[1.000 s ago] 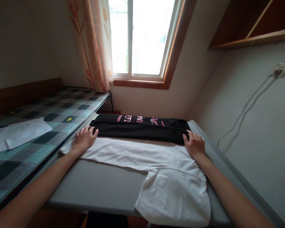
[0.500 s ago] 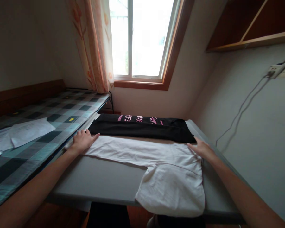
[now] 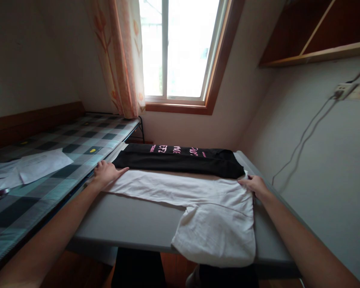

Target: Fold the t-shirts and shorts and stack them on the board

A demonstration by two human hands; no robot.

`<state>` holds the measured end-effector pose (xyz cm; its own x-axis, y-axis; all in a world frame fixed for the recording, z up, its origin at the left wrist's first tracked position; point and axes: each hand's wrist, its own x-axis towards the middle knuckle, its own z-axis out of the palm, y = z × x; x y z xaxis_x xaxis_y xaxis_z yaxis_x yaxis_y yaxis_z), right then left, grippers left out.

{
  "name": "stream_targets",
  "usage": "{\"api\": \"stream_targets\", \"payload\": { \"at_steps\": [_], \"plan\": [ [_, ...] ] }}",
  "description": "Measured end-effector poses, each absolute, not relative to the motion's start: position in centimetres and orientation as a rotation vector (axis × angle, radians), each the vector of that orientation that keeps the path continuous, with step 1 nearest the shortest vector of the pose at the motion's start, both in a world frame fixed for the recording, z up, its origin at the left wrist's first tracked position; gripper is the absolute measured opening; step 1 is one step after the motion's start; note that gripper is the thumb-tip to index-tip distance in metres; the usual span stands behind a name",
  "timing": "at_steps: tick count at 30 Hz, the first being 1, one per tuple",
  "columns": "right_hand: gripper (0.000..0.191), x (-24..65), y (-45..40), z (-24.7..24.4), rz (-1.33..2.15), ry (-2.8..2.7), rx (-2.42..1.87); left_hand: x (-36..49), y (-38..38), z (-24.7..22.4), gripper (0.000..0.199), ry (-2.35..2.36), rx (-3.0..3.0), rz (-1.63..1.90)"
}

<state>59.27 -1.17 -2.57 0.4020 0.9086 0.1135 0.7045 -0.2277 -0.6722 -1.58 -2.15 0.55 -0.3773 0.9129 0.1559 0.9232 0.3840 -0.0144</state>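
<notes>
A white T-shirt (image 3: pixel 180 192) lies on a grey tabletop, its long strip running left and its short sleeve (image 3: pixel 216 236) hanging over the near edge. At the strip's left end rests my left hand (image 3: pixel 106 175), thumb stretched out over the cloth and apart from the bent fingers. By the upper right corner, my right hand (image 3: pixel 257 185) pinches the white fabric between thumb and fingers. Just beyond lies a black garment (image 3: pixel 180 162) with pink lettering, folded over along its near side. The fingertips of my left hand are partly hidden.
The grey table (image 3: pixel 129 220) stands between a bed with a checked mattress (image 3: pixel 60 138) and the right wall. Papers (image 3: pixel 45 164) lie on the mattress. A cord (image 3: pixel 301 140) hangs from a wall socket (image 3: pixel 343 91). A wooden shelf (image 3: pixel 318 56) juts out above.
My right hand has closed from a spread thumb to a pinch on the white cloth. A small white bit now shows beside the black garment's right corner. The left hand has barely moved.
</notes>
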Motion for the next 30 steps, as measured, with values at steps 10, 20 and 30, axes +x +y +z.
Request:
{"api": "stream_targets", "payload": {
  "at_steps": [10, 20, 30],
  "plan": [
    [0.033, 57.4, -1.4, -2.1, 0.147, -1.468, -2.285, -1.3, -1.8, 0.7, 0.096, -2.650, -1.742, -0.151],
    [0.038, 55.4, -2.6, -1.4, -0.040, -1.659, -2.474, -0.3, -1.8, -0.4, 0.090, -2.443, -1.919, -0.417],
    [0.037, 55.1, -4.7, -1.0, -0.025, -1.766, -2.458, -1.9, -2.5, -0.6, 0.080, -2.320, -2.105, -0.498]
  ]
}}
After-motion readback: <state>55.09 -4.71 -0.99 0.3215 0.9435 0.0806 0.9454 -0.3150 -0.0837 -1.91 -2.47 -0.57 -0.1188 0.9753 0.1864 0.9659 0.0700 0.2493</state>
